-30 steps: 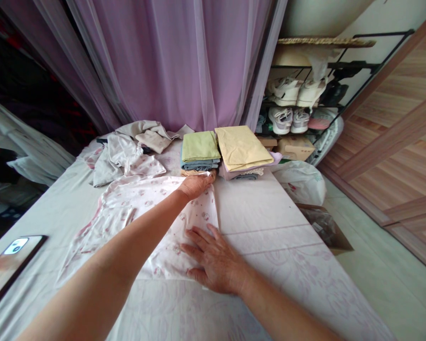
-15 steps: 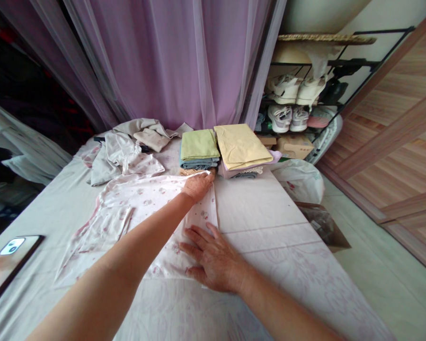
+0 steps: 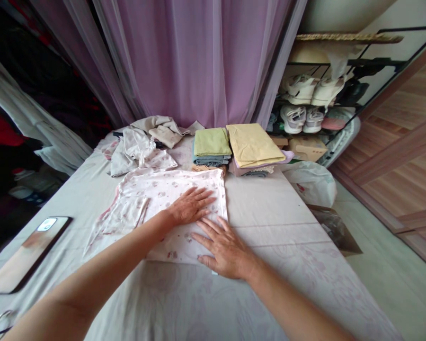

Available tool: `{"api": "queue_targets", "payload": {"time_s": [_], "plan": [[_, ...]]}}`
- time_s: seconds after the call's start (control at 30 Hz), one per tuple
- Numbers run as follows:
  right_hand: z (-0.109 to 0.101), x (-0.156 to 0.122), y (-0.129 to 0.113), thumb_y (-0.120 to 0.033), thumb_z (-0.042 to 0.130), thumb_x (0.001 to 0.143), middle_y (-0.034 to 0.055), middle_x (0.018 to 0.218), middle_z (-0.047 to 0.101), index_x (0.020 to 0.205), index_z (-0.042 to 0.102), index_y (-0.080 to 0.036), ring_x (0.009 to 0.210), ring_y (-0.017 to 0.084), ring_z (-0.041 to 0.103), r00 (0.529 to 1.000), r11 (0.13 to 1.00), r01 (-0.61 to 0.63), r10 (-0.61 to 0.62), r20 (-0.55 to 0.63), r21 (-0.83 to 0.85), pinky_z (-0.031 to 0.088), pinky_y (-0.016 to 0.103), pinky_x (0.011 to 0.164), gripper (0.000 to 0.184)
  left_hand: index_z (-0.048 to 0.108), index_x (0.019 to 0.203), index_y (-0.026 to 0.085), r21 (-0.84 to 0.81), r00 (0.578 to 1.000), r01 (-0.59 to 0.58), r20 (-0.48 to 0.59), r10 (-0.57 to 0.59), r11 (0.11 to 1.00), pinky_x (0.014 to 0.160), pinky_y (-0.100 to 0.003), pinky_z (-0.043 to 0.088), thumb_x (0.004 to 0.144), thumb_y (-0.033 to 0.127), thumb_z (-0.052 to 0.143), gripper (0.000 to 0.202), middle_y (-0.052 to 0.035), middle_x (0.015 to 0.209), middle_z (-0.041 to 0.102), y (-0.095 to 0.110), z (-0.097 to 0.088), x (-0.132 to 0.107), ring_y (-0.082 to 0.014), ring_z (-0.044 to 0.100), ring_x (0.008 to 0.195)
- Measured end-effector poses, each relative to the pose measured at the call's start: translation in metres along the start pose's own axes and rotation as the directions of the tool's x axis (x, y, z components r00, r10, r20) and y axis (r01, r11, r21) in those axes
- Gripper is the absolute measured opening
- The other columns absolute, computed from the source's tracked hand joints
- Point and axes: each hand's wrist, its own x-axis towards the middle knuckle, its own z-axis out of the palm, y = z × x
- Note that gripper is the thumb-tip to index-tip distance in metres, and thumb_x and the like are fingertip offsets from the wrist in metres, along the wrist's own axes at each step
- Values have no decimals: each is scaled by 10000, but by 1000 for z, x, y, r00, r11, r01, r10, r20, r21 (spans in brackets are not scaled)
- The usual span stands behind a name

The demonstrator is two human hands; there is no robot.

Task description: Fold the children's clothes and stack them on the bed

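A white garment with a small pink print (image 3: 166, 187), which looks like a child's top, lies spread on the pale sheet (image 3: 262, 203). One sleeve is folded in over its left part. My left hand (image 3: 190, 206) rests flat on the middle of the cloth, fingers spread to the right. Just below and to the right, my right hand (image 3: 222, 246) lies palm down on the near right corner, its fingers stretched out. The fingertips of both hands come close together. Neither hand grips anything.
Behind the garment stand a folded stack topped with green (image 3: 212, 142) and another topped with yellow (image 3: 255, 144). Crumpled clothes (image 3: 138, 147) lie at the back left. A phone (image 3: 28, 255) lies at left. Beyond the right edge are a plastic bag (image 3: 314, 182) and a shoe rack with sneakers (image 3: 298, 90).
My left hand has come back from the garment's far right corner and now lies open on its middle. My right hand stays at the near right corner. The view has shifted left.
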Motion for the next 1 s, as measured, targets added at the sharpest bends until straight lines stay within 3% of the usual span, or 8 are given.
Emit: {"api": "queue_targets", "payload": {"time_s": [0.23, 0.33, 0.43, 0.57, 0.73, 0.87, 1.0], "plan": [[5, -14, -7, -574, 386, 964, 81, 1579, 322, 1458, 421, -338, 1463, 261, 225, 999, 998, 44, -44, 17, -44, 78, 554, 1180, 549, 392, 1478, 263, 26, 996, 91, 10, -91, 996, 1175, -495, 185, 991, 504, 367, 544, -71, 1574, 341, 8, -2, 9, -270, 281, 1453], [9, -25, -14, -562, 405, 962, 81, 1575, 330, 1450, 434, -340, 1452, 268, 255, 999, 996, 37, -39, -16, -85, 110, 547, 1180, 537, 434, 1453, 250, 31, 983, 183, -19, -183, 983, 1163, -480, 239, 988, 495, 387, 528, -82, 1552, 382, 14, -2, 0, -261, 334, 1429], [11, -31, -20, -526, 434, 963, 94, 1556, 364, 1431, 473, -312, 1435, 271, 294, 997, 992, 16, -25, -71, -128, 152, 534, 1178, 516, 457, 1440, 218, 43, 979, 198, -59, -195, 979, 1157, -482, 266, 993, 451, 396, 508, -106, 1526, 419, 18, -6, -30, -268, 353, 1419], [12, -22, -30, -423, 504, 954, 106, 1484, 466, 1369, 546, -251, 1387, 263, 366, 982, 989, 11, -39, -185, -149, 193, 528, 1171, 451, 485, 1420, 208, 47, 967, 234, -112, -228, 971, 1153, -511, 270, 1006, 405, 371, 473, -111, 1496, 461, 17, -16, -100, -279, 364, 1414], [21, 2, -49, -246, 556, 926, 70, 1180, 650, 1127, 683, -257, 1096, 215, 562, 966, 995, 33, -56, -253, -93, 427, 392, 965, 238, 589, 1321, 308, -4, 969, 215, -125, -214, 977, 1162, -541, 237, 975, 408, 458, 383, -50, 1425, 553, 25, -21, -177, -281, 405, 1391], [32, 6, -59, -212, 520, 942, 48, 938, 656, 958, 693, -236, 917, 191, 580, 957, 994, -24, -8, -291, -105, 442, 333, 838, 175, 671, 1192, 313, -45, 965, 196, -169, -201, 980, 1143, -535, 270, 948, 434, 523, 310, -45, 1368, 605, 39, -16, -200, -276, 463, 1347], [40, 1, -65, -192, 477, 952, 50, 900, 654, 931, 671, -217, 883, 191, 586, 934, 995, -54, 22, -357, -81, 442, 325, 814, 197, 706, 1014, 260, -99, 945, 219, -225, -236, 971, 1115, -474, 328, 968, 368, 508, 230, -33, 1176, 714, 49, -18, -201, -214, 599, 1185]]}}
